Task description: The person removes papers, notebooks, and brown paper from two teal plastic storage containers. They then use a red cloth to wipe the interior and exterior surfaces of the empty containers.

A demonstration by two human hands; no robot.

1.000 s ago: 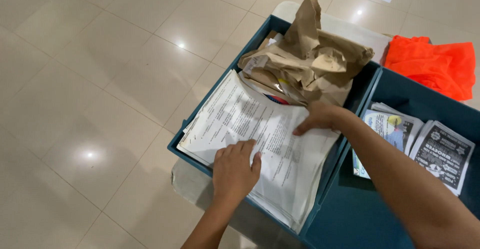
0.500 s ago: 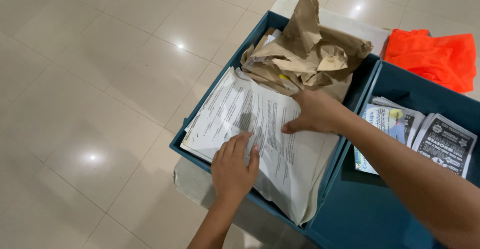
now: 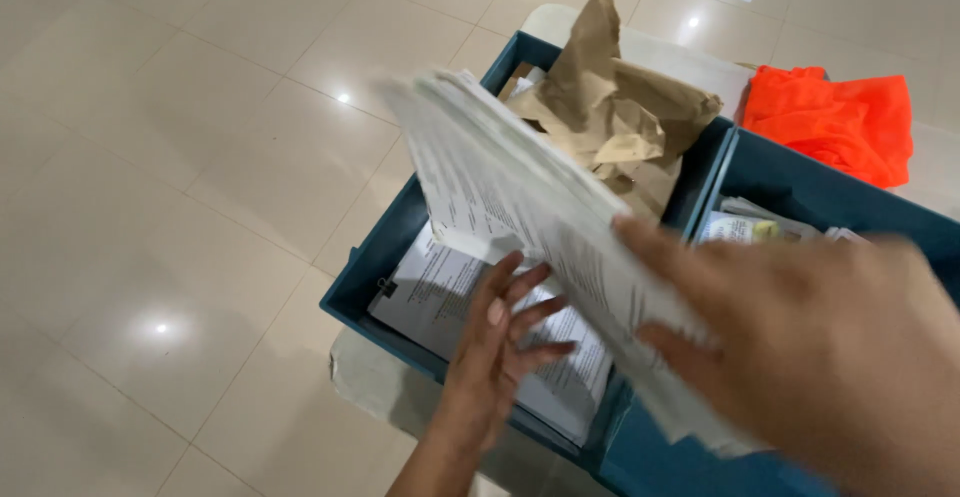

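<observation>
Two teal bins side by side, left bin [image 3: 372, 275] and right bin [image 3: 830, 195]. One thick stack of printed white sheets [image 3: 520, 207] lifted at a tilt above the left bin, gripped by the blurred right hand [image 3: 800, 357]. Left hand [image 3: 500, 342] open, fingers spread on one clipped white document [image 3: 440, 292] lying flat inside. One crumpled brown paper bag [image 3: 620, 117] at the far end, one orange cloth [image 3: 835, 117] beyond.

Bright, even overhead light; small glare spots on glossy floor tiles [image 3: 160, 157] left of blue bin [image 3: 400, 247]; right hand [image 3: 800, 347], lifted papers [image 3: 520, 207] motion-blurred
</observation>
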